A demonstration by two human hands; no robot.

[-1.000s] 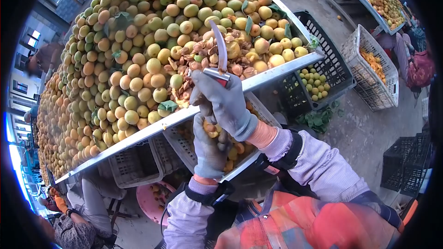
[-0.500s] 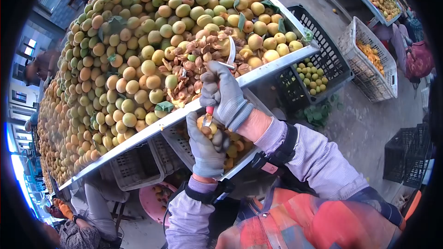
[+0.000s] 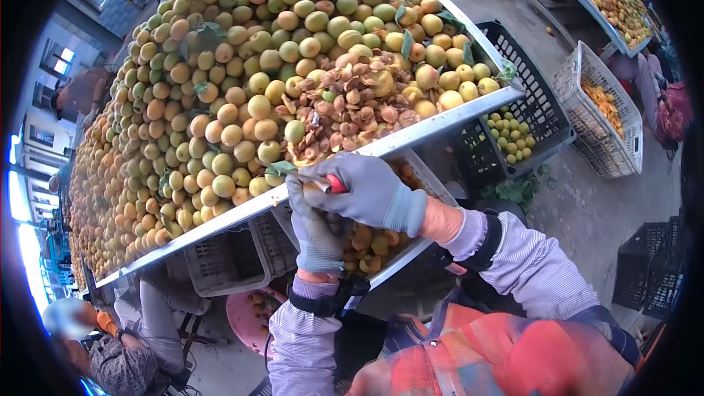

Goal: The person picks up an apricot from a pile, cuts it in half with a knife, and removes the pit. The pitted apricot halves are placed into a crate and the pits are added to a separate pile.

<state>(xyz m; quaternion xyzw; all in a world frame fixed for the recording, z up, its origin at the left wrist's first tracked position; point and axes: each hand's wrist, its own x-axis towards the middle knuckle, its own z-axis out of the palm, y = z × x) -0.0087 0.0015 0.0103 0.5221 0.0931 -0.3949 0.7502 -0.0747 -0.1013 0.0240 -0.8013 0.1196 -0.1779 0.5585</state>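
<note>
And here, at the far left, below the near rim of the fruit table (image 3: 198,236), a seated co-worker (image 3: 125,359) is seen, with an orange glove (image 3: 108,324) being worn. Up on the fruit table, whole fruit (image 3: 198,126) is piled high, green through to orange. Beneath its near rim a grey crate (image 3: 227,260) is tucked, with a pink basin (image 3: 253,319) placed lower down, some fruit visible inside. On to the middle, and right at that near rim, the left hand (image 3: 317,231) is held upright in its grey glove; its fingers are bent in close against the other hand, and whether a fruit is pinched by them cannot be told. Just beside, in front of the rim, the red-handled tool (image 3: 336,183) is gripped by the right hand (image 3: 374,191), its gloved fingers curled together around the handle, with the blade mostly hidden. Behind both hands, on the fruit table, brown fruit stones (image 3: 356,106) are heaped among the whole fruit; below its rim, fruit pieces (image 3: 370,242) are gathered in a pale crate (image 3: 433,180). Off the right corner of the fruit table, small green fruit (image 3: 511,139) is held in a black crate (image 3: 539,92), and farther right a white crate (image 3: 632,143) is seen, orange pieces (image 3: 603,106) inside.
</note>
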